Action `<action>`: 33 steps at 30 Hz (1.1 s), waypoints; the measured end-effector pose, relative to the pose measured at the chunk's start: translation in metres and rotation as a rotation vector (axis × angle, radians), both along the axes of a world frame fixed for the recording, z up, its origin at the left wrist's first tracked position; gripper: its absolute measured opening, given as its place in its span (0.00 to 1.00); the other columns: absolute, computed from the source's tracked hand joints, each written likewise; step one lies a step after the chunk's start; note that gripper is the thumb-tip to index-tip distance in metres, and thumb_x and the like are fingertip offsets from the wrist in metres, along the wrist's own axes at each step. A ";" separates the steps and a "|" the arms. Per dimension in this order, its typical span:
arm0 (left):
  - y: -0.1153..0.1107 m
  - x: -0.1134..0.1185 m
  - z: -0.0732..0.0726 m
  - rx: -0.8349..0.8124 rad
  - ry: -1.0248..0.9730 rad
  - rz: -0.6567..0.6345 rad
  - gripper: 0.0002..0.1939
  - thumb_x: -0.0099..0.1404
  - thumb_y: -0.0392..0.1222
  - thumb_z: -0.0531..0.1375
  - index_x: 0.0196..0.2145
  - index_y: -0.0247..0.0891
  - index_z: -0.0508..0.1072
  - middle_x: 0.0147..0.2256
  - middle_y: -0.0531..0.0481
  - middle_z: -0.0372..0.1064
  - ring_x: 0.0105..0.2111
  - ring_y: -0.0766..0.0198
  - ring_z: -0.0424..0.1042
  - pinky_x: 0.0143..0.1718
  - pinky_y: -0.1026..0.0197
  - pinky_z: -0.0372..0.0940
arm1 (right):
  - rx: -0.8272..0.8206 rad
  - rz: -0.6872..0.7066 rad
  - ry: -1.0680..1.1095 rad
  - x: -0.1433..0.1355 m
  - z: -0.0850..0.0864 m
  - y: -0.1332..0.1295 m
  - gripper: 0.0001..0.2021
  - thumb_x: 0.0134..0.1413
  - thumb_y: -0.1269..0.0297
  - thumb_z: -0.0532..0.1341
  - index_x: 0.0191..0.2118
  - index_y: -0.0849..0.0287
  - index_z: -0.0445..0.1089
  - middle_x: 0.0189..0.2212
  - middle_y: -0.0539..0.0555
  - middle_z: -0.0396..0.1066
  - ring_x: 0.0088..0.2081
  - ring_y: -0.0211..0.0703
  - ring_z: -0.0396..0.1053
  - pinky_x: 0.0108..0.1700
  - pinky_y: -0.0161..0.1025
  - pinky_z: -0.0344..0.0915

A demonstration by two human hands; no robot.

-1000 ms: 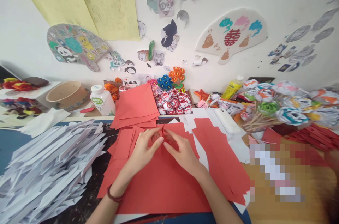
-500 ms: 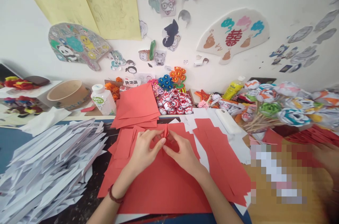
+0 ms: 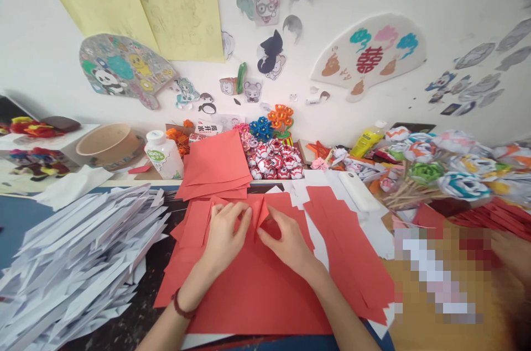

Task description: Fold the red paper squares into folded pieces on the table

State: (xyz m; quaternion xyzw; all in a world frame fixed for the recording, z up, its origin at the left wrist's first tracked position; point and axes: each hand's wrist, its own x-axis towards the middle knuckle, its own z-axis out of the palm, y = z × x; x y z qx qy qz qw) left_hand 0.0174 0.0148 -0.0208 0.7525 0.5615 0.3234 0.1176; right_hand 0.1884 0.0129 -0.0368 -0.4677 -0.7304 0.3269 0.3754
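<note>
A small folded piece of red paper stands between my two hands, above large red sheets. My left hand, with a dark bracelet at its wrist, is closed with thumb and forefinger at the paper's left side. On the other side, my right hand pinches the paper's right edge. Part of the paper is hidden behind the left fingers. Narrow red strips lie just left of my left hand, and a stack of red squares sits beyond the hands.
Folded white paper strips heap up at left. Longer red strips and a white phone-like object lie at right. A white bottle and red-white paper flowers stand behind. Another person's hand is at far right.
My left hand's fingers have curled in and shifted slightly left of the fold. The red paper now shows more open, with a wider flap by my right hand.
</note>
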 end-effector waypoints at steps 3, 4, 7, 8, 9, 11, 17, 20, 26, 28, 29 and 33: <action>-0.002 0.003 -0.002 0.017 0.024 -0.040 0.11 0.69 0.39 0.48 0.30 0.39 0.67 0.27 0.52 0.69 0.29 0.63 0.65 0.40 0.57 0.52 | -0.039 0.002 0.038 -0.002 0.002 -0.001 0.17 0.56 0.56 0.60 0.49 0.57 0.68 0.33 0.52 0.72 0.34 0.44 0.69 0.37 0.39 0.67; -0.002 0.004 -0.002 0.020 0.039 -0.056 0.11 0.68 0.38 0.48 0.31 0.39 0.67 0.28 0.52 0.69 0.30 0.63 0.65 0.40 0.57 0.52 | -0.057 0.001 0.059 -0.002 0.003 -0.001 0.15 0.57 0.54 0.59 0.45 0.58 0.69 0.30 0.51 0.71 0.31 0.42 0.68 0.33 0.37 0.65; -0.003 0.005 -0.002 0.013 0.037 -0.077 0.10 0.67 0.38 0.49 0.30 0.39 0.66 0.28 0.52 0.69 0.30 0.63 0.66 0.39 0.57 0.52 | -0.115 -0.032 0.152 0.000 0.002 0.002 0.15 0.61 0.53 0.54 0.32 0.59 0.69 0.24 0.48 0.66 0.26 0.38 0.62 0.27 0.34 0.60; -0.002 0.004 -0.001 0.002 0.016 -0.067 0.10 0.67 0.37 0.49 0.29 0.39 0.66 0.27 0.53 0.68 0.29 0.63 0.66 0.40 0.57 0.53 | -0.141 -0.052 0.189 0.001 0.001 0.004 0.17 0.61 0.53 0.53 0.29 0.59 0.68 0.22 0.48 0.65 0.24 0.38 0.61 0.25 0.34 0.58; -0.001 0.002 -0.001 -0.011 -0.011 -0.046 0.10 0.67 0.37 0.49 0.28 0.39 0.65 0.26 0.54 0.68 0.29 0.64 0.66 0.40 0.58 0.53 | -0.175 -0.073 0.226 0.003 0.000 0.006 0.18 0.61 0.53 0.53 0.26 0.59 0.67 0.21 0.48 0.64 0.23 0.37 0.60 0.24 0.33 0.57; 0.002 -0.002 0.000 -0.046 -0.066 0.016 0.11 0.66 0.38 0.50 0.26 0.39 0.63 0.24 0.55 0.67 0.28 0.64 0.66 0.39 0.59 0.55 | -0.266 -0.100 0.301 0.008 -0.003 0.009 0.19 0.59 0.52 0.55 0.24 0.60 0.68 0.20 0.48 0.65 0.23 0.38 0.61 0.23 0.33 0.57; 0.004 -0.004 0.000 -0.173 -0.271 0.013 0.10 0.65 0.47 0.55 0.35 0.39 0.70 0.32 0.51 0.73 0.32 0.62 0.71 0.36 0.62 0.61 | -0.397 -0.032 0.369 0.013 -0.004 0.009 0.17 0.54 0.51 0.60 0.27 0.60 0.72 0.25 0.52 0.71 0.26 0.42 0.67 0.25 0.35 0.63; 0.001 0.000 0.001 -0.242 -0.331 -0.075 0.11 0.64 0.48 0.57 0.36 0.38 0.72 0.35 0.50 0.75 0.34 0.61 0.72 0.37 0.62 0.62 | -0.359 -0.032 0.337 0.010 -0.001 0.007 0.15 0.54 0.52 0.61 0.28 0.60 0.72 0.25 0.52 0.71 0.27 0.42 0.67 0.26 0.35 0.63; 0.001 -0.002 0.003 -0.339 -0.418 -0.181 0.09 0.63 0.44 0.58 0.31 0.37 0.74 0.31 0.51 0.74 0.33 0.62 0.71 0.36 0.64 0.63 | -0.282 0.006 0.295 0.011 0.004 0.008 0.12 0.55 0.57 0.60 0.31 0.60 0.73 0.28 0.51 0.71 0.31 0.40 0.67 0.31 0.34 0.62; 0.002 -0.003 0.003 -0.357 -0.440 -0.183 0.09 0.63 0.44 0.58 0.31 0.37 0.74 0.31 0.51 0.75 0.34 0.62 0.71 0.37 0.64 0.63 | -0.281 0.036 0.265 0.012 0.004 0.009 0.10 0.55 0.59 0.61 0.31 0.60 0.73 0.28 0.51 0.72 0.31 0.41 0.67 0.32 0.34 0.61; 0.003 -0.003 0.003 -0.363 -0.450 -0.185 0.09 0.63 0.44 0.58 0.31 0.37 0.74 0.32 0.51 0.75 0.34 0.62 0.72 0.38 0.64 0.63 | -0.282 0.047 0.254 0.013 0.003 0.010 0.09 0.54 0.60 0.61 0.31 0.60 0.74 0.29 0.51 0.72 0.32 0.41 0.67 0.33 0.34 0.62; 0.003 -0.003 0.005 -0.375 -0.449 -0.216 0.09 0.63 0.43 0.57 0.32 0.37 0.75 0.32 0.51 0.76 0.35 0.62 0.73 0.40 0.64 0.63 | -0.296 0.066 0.218 0.013 0.002 0.010 0.09 0.55 0.60 0.60 0.31 0.59 0.74 0.30 0.51 0.73 0.32 0.42 0.68 0.34 0.34 0.61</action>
